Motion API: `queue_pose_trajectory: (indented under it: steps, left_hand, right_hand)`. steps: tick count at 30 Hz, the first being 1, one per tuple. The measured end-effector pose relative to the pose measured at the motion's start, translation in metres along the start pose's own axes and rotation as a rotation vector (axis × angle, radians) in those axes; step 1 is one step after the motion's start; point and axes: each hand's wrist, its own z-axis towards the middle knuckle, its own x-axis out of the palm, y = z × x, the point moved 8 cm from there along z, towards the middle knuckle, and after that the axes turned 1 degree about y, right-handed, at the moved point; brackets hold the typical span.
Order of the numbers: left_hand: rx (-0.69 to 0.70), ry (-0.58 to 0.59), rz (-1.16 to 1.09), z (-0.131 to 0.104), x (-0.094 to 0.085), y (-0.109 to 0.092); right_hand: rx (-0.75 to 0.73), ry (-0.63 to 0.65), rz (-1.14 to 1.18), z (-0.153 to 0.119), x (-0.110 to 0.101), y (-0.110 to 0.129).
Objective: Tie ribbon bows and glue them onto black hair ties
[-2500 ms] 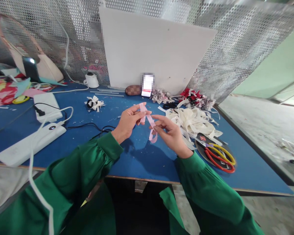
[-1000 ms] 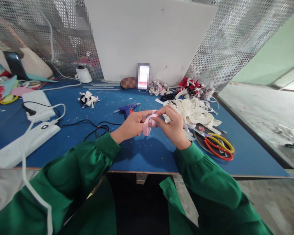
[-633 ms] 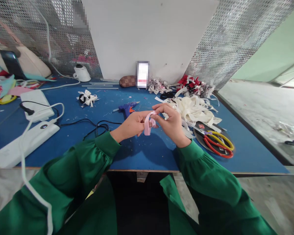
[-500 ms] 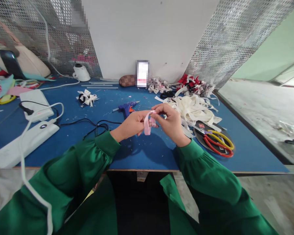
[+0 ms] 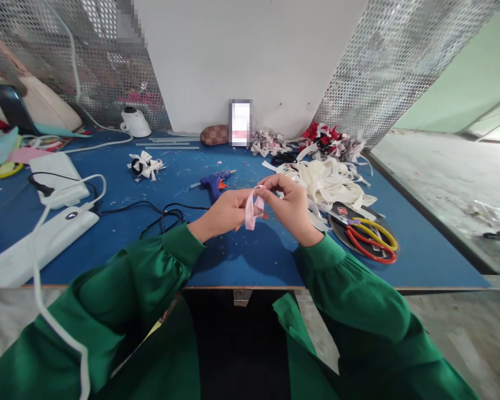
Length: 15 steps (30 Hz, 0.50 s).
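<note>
A looped pink ribbon hangs between my two hands, above the front part of the blue table. My left hand is closed on the ribbon from the left side. From the right, my right hand pinches the top of the loop between thumb and fingers. The two hands' fingertips almost meet there, and part of the ribbon is hidden behind them. Just beyond my left hand lies a blue glue gun with an orange trigger. White ribbon strips are heaped beyond my right hand.
Scissors with red and yellow handles rest on a dark round disc at right. Bow clusters and a propped phone stand at the back. A white power strip and cables are on the left, near a white bow.
The pink loop has turned a little and looks narrower between my fingers. Both hands keep their grip in nearly the same place. The camera view has shifted slightly.
</note>
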Motion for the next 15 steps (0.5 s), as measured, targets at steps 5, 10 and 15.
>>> queue_pose_trajectory:
  steps: [5,10,15]
  left_hand:
    - [-0.055,0.084,0.0,-0.001,0.008,0.004]
    - [-0.162,0.165,0.011,-0.004,0.015,0.012]
    - [-0.249,0.309,-0.01,-0.009,0.026,0.017]
  right_hand:
    - [0.178,-0.074,0.206,0.002,-0.004,-0.014]
    - [0.273,-0.13,0.395,0.006,-0.01,-0.026]
    - [0.345,-0.187,0.5,0.009,-0.018,-0.04]
